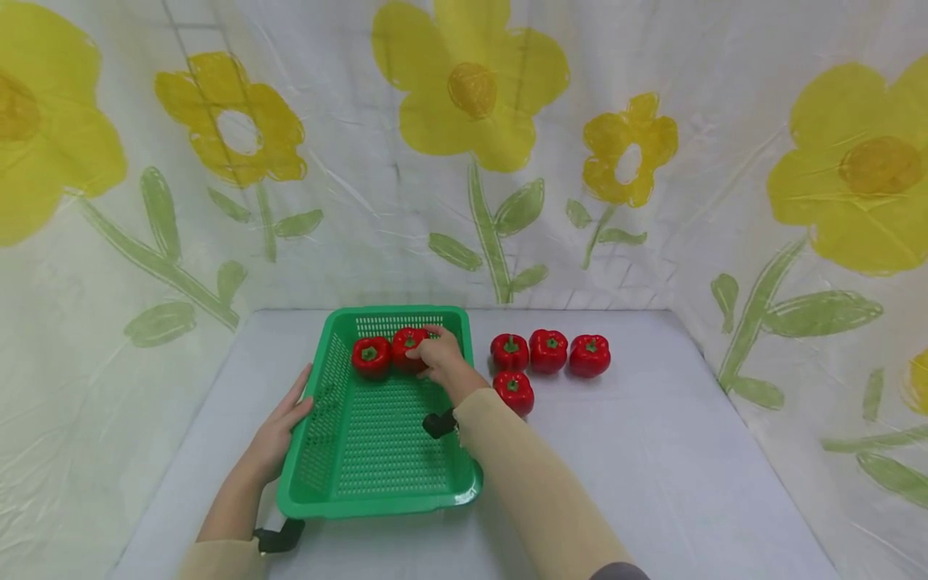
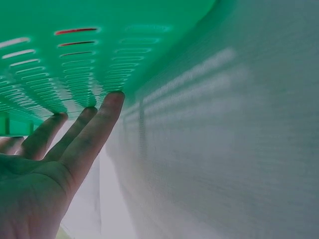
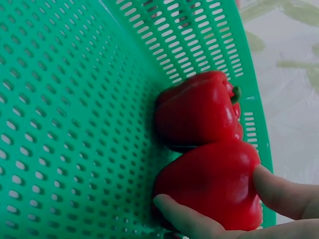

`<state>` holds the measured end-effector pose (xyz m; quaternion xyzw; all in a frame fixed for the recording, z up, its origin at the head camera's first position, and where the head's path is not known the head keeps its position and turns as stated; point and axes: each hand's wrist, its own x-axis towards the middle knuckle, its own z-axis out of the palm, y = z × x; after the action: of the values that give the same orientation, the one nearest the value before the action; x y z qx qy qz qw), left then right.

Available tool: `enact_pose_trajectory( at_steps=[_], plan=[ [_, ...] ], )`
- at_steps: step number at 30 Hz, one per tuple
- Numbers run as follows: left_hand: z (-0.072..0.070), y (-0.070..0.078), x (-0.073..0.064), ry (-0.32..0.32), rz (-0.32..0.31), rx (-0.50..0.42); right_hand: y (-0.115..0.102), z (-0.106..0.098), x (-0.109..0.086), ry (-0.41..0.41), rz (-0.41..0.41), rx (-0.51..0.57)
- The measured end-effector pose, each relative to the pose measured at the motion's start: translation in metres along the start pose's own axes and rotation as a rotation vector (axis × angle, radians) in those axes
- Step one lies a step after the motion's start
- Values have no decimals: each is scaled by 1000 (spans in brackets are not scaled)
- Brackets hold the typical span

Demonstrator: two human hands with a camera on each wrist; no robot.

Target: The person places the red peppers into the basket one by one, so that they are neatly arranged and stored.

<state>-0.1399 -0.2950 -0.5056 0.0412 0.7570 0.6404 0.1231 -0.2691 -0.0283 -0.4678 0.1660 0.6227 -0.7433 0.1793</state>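
Left hand (image 1: 277,435) straight-fingered against green basket (image 1: 377,507); right hand (image 1: 442,359) grips red pepper (image 1: 407,345) inside, second pepper (image 1: 372,362) beside it.

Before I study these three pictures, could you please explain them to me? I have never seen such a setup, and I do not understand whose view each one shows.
There is no machine here: a person works with two bare hands. The wide picture comes from a camera on the head, looking forward and down. The other two come from cameras on the wrists, one for each hand.

On the white surface stands a green perforated plastic basket. The left hand touches its outer side with fingers extended. Inside the basket, the right hand grips a red bell pepper, beside a second bell pepper. Four more bell peppers lie to the right of the basket.
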Motion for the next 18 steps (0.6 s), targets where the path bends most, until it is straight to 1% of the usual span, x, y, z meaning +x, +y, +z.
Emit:
enact_pose_trajectory(
  at_steps=[9, 13, 18],
  plan=[
    [-1, 1, 1, 5, 1, 15, 0, 0, 3, 5, 10, 3],
    [0, 1, 1, 6, 2, 17, 0, 0, 3, -7, -3, -2],
    [1, 0, 0, 5, 6, 18, 2, -1, 4, 9, -23, -1]
  ],
)
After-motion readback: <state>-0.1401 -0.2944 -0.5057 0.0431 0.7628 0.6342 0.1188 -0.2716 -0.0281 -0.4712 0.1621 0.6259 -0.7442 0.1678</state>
